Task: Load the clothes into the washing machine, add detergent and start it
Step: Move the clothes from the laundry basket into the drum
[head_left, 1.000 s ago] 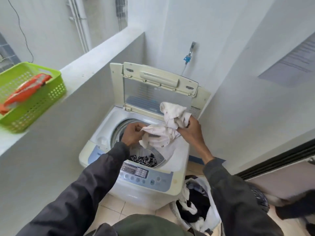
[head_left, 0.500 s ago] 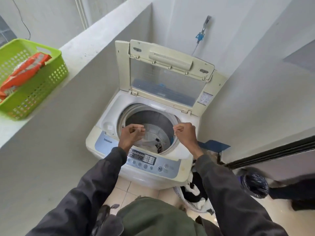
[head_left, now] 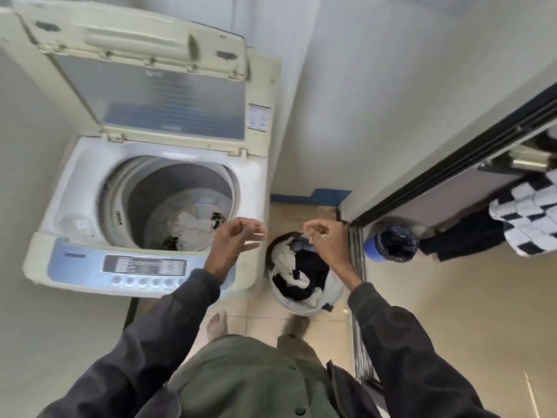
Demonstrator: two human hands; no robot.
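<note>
i see the washing machine (head_left: 90,167) against the left wall with its lid (head_left: 150,70) standing upright and the drum (head_left: 168,188) exposed. some clothes (head_left: 188,226), white with dark bits, lie at the bottom of the drum. the left grip (head_left: 238,239) hangs over the machine's front right corner, fingers loosely curled and apart, holding nothing. the right grip (head_left: 325,241) is near it, above the laundry basket (head_left: 333,292), fingers also loosely curled with nothing in them that i can make out. the basket sits on the tiled floor (head_left: 422,297) just beside the machine's right side, holding a black and white pile of laundry (head_left: 304,267). the control panel (head_left: 144,267) runs along the machine's front edge. a blue bin (head_left: 391,242) with a dark liner stands by the doorway on the right.
</note>
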